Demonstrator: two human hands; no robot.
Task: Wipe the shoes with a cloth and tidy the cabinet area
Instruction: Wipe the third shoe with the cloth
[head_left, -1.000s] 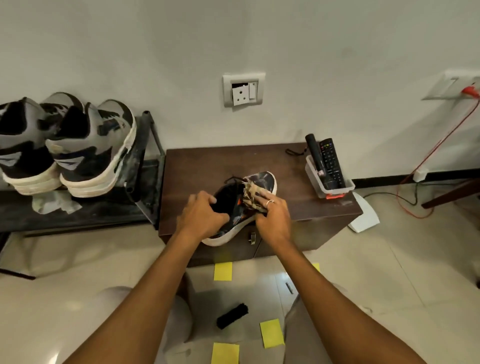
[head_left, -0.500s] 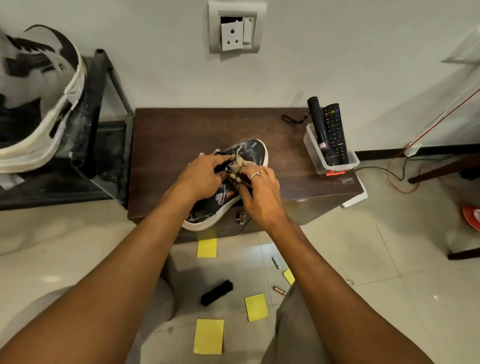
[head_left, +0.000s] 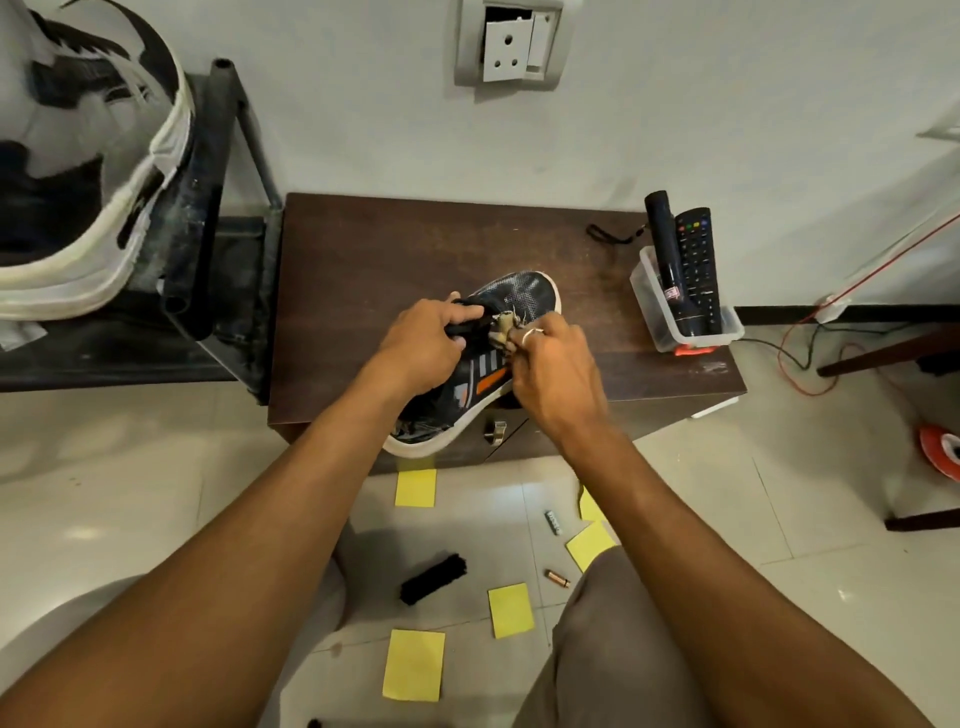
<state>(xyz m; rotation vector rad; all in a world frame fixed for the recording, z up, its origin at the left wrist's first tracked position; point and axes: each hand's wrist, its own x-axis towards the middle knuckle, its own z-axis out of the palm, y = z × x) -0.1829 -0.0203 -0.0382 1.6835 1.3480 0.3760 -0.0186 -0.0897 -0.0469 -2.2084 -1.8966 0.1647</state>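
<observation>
Shoe (head_left: 519, 296): on counter (head_left: 363, 260), heel overhanging.
Left hand (head_left: 423, 340): fingers grip its tongue (head_left: 467, 326).
Right hand (head_left: 556, 364): fingers pinch cloth (head_left: 503, 328).
Change: we note cloth now bunched beside tongue; wiping proceeds.

Dark wooden cabinet top (head_left: 363, 270), sneaker (head_left: 524, 291) overhanging its front edge, clear tub (head_left: 655, 325) at right, black strap (head_left: 605, 235) behind

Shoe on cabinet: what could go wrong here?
The shoe has its heel past the front edge of the cabinet; if the left hand loosens, it may tip off.
The bin sits near the cabinet's right edge; a wide stroke of the cloth in the right hand could nudge it.
</observation>
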